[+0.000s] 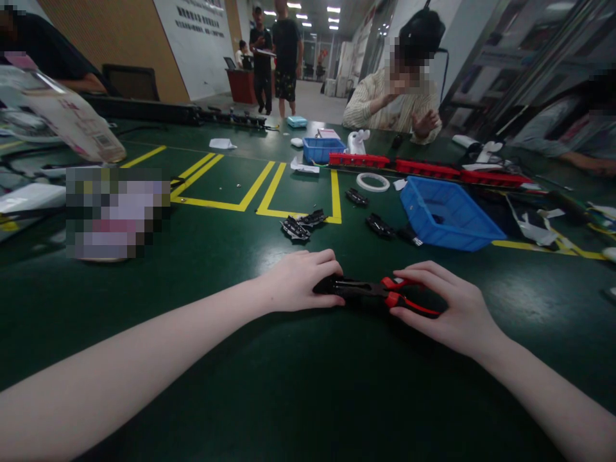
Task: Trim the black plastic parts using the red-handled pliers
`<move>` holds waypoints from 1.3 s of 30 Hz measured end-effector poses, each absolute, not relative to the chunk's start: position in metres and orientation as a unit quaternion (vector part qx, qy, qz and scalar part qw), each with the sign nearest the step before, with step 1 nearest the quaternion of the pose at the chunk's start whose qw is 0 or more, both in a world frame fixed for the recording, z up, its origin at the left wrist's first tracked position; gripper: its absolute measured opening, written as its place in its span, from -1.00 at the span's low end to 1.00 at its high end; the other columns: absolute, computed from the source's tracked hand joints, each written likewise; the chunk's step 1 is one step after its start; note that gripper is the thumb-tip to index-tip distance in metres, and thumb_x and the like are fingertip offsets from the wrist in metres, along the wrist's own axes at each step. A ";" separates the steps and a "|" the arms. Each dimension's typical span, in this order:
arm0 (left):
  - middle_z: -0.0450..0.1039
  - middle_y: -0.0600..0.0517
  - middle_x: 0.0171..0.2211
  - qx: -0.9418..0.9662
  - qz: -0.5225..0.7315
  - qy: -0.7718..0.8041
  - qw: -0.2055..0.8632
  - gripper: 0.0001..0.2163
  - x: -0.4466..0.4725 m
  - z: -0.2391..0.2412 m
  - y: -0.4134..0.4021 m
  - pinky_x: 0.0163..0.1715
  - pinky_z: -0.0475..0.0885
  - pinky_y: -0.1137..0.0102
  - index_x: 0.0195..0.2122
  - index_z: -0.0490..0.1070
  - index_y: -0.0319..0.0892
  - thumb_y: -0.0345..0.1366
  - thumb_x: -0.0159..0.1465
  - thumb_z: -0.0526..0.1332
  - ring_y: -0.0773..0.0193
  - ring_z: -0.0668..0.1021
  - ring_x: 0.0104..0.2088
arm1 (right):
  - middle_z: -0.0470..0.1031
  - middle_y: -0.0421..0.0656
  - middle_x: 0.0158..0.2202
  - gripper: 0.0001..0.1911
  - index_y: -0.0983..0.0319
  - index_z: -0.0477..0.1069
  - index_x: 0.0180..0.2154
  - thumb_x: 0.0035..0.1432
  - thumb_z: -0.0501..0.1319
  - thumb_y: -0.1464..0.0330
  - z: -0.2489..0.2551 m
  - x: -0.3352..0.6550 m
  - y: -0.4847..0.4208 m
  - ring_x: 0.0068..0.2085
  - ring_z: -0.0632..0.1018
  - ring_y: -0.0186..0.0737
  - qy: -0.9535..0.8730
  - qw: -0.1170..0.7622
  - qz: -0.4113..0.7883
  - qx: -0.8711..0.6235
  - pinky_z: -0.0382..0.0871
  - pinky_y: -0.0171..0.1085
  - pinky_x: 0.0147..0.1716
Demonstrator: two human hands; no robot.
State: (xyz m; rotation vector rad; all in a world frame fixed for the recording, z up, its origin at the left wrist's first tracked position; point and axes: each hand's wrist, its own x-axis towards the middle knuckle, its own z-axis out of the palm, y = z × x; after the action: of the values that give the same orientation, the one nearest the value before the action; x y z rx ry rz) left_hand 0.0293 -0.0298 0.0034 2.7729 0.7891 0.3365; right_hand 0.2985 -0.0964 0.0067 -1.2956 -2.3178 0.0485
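Observation:
My right hand [455,308] is closed round the red-and-black handles of a pair of long-nose pliers [392,292]. The pliers' dark jaws point left, at a small black part [328,284] between the fingers and thumb of my left hand [305,279]. My left fingers cover much of that part, so its exact kind is hidden. Beyond my left hand, similar black curved parts [296,228] lie together on the green table [231,385]. More black pieces [380,226] rest farther right, near a blue bin [452,215].
Behind the bin runs a row of red strips [418,168]. A white tape ring [373,182] and a smaller blue bin [323,149] are near it. Yellow tape lines [298,212] mark the table. A bottle [72,119] stands left; a person [394,96] sits opposite.

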 end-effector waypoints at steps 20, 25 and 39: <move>0.35 0.06 -0.21 0.952 0.118 0.268 0.090 -0.67 0.031 0.002 -0.030 -0.41 0.30 0.42 -0.13 0.33 -0.16 -0.02 0.23 0.18 0.32 0.43 -0.37 | 0.44 -0.07 -0.17 -0.64 0.20 0.37 -0.10 0.07 0.26 0.20 0.004 0.296 -0.099 -0.21 0.54 -0.18 -0.852 0.222 0.025 -0.474 0.52 -0.21 -0.27; 0.35 0.05 -0.22 0.952 0.119 0.268 0.089 -0.67 0.031 0.001 -0.030 -0.41 0.30 0.42 -0.14 0.34 -0.16 -0.02 0.23 0.17 0.31 0.44 -0.37 | 0.44 -0.08 -0.18 -0.65 0.19 0.37 -0.11 0.08 0.26 0.20 0.004 0.297 -0.099 -0.21 0.54 -0.19 -0.852 0.219 0.036 -0.475 0.52 -0.22 -0.27; 0.40 0.01 -0.16 0.953 0.103 0.253 0.129 -0.69 0.032 0.006 -0.032 -0.30 0.34 0.37 -0.08 0.26 -0.18 -0.06 0.31 0.10 0.25 0.50 -0.27 | 0.42 -0.07 -0.16 -0.66 0.18 0.36 -0.11 0.09 0.26 0.21 0.009 0.300 -0.098 -0.21 0.53 -0.16 -0.853 0.222 0.032 -0.472 0.53 -0.19 -0.28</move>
State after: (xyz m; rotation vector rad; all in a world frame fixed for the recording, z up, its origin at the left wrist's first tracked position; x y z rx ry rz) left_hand 0.0317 -0.0317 0.0061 2.7703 0.7359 0.3005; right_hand 0.3002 -0.0983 0.0089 -1.3027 -2.3559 0.0887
